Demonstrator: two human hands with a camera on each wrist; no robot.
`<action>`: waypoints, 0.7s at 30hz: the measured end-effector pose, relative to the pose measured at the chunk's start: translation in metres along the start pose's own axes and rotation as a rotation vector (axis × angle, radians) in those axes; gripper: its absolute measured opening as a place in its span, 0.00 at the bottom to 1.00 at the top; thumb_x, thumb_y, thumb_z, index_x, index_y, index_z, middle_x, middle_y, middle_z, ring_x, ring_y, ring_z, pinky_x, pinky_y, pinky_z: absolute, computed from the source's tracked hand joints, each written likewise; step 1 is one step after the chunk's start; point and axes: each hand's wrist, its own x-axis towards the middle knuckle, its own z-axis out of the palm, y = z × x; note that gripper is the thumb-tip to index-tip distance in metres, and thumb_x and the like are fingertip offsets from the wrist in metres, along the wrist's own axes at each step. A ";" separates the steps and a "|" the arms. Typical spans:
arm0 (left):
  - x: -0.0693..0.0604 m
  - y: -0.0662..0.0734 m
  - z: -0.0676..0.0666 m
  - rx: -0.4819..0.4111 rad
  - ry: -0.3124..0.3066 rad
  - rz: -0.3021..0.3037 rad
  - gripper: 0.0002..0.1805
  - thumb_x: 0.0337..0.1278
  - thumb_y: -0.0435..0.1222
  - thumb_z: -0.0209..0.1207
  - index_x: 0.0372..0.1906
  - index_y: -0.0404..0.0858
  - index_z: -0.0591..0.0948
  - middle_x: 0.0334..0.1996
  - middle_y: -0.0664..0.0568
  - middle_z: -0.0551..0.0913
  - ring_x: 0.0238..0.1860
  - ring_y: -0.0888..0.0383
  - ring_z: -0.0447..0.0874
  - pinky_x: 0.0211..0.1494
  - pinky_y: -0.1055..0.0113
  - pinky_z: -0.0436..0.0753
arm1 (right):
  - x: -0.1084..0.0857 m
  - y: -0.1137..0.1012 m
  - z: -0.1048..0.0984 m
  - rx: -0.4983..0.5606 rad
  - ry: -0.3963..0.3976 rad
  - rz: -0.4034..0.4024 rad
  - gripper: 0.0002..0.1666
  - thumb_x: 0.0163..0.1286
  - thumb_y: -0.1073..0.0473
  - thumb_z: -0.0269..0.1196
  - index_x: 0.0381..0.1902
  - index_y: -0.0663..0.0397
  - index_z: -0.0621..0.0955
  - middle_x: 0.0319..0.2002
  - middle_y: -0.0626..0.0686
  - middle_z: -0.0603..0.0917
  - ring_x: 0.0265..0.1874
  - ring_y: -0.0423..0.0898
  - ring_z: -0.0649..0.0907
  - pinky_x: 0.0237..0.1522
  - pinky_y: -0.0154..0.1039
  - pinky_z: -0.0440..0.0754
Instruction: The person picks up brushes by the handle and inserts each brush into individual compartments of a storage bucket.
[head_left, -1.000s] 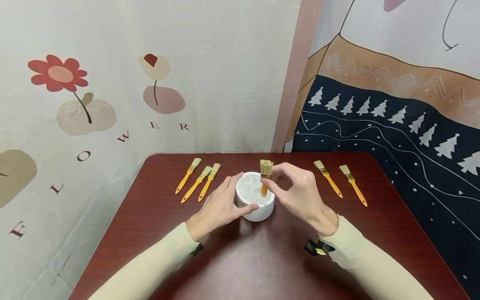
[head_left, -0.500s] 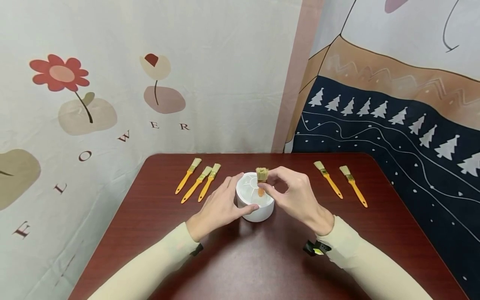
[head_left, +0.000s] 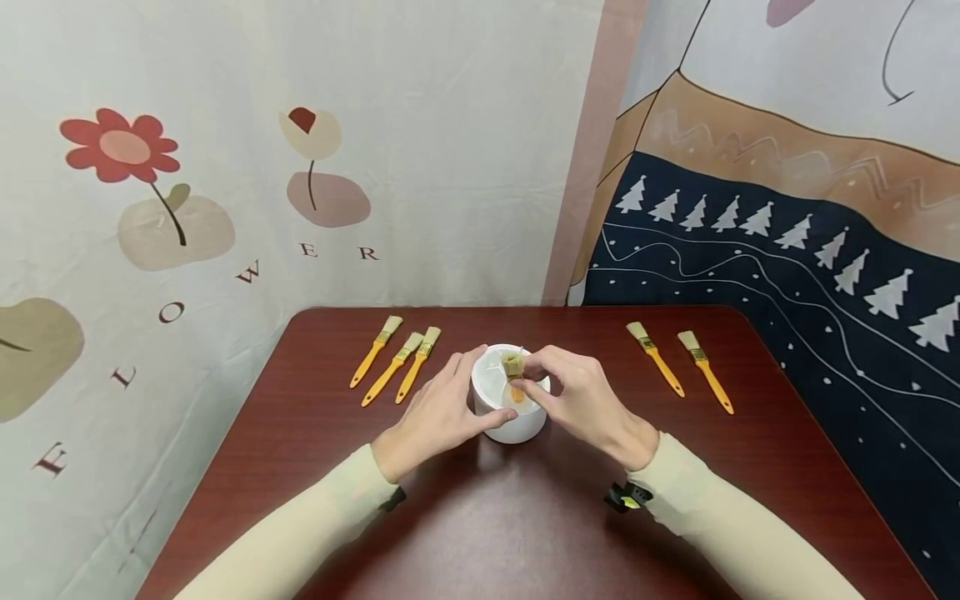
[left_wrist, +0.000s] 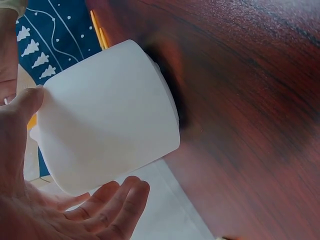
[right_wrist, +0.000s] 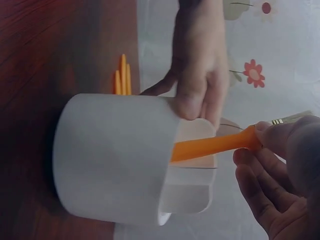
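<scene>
A white round desk organizer [head_left: 513,431] with inner dividers stands upright on the table. My left hand [head_left: 441,407] holds it from the left, thumb on the near rim and fingers at the far-left side; in the left wrist view its lower fingers reach past the organizer's white wall [left_wrist: 105,115]. Between the thumb and fingers of my right hand [head_left: 588,402] is a paintbrush [head_left: 513,365], bristles up. The right wrist view shows its orange handle [right_wrist: 210,146] with the lower end inside the organizer's opening. The handle's tip is hidden by the wall.
Three paintbrushes lie on the left of the dark red table, one of them the outermost brush [head_left: 375,352]. On the right lie an inner brush [head_left: 656,359] and an outer brush [head_left: 707,372]. Printed cloths [head_left: 465,167] hang behind the table.
My right hand has moved down and left with the paintbrush, bringing the handle lower into the organizer. The left hand and the organizer stay put.
</scene>
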 end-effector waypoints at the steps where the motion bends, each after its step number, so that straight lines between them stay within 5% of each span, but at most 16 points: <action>1: 0.000 0.000 0.000 -0.003 0.000 -0.002 0.63 0.62 0.68 0.80 0.93 0.45 0.65 0.76 0.44 0.82 0.60 0.47 0.92 0.56 0.47 0.95 | -0.001 0.001 0.001 -0.006 -0.013 -0.001 0.19 0.64 0.70 0.87 0.47 0.53 0.91 0.39 0.47 0.93 0.37 0.42 0.91 0.34 0.28 0.82; 15: 0.001 0.000 0.000 -0.071 -0.009 0.005 0.65 0.61 0.65 0.82 0.94 0.43 0.64 0.77 0.43 0.81 0.63 0.46 0.91 0.61 0.48 0.94 | -0.011 0.008 0.011 -0.026 -0.090 -0.039 0.20 0.63 0.69 0.87 0.49 0.57 0.90 0.41 0.52 0.91 0.38 0.42 0.91 0.37 0.39 0.95; 21: 0.002 -0.002 0.001 -0.108 -0.006 0.012 0.66 0.59 0.64 0.84 0.93 0.42 0.64 0.76 0.43 0.81 0.67 0.46 0.89 0.64 0.47 0.93 | -0.016 0.010 0.012 -0.094 -0.118 -0.055 0.18 0.64 0.69 0.87 0.48 0.57 0.91 0.43 0.52 0.90 0.38 0.42 0.89 0.39 0.34 0.94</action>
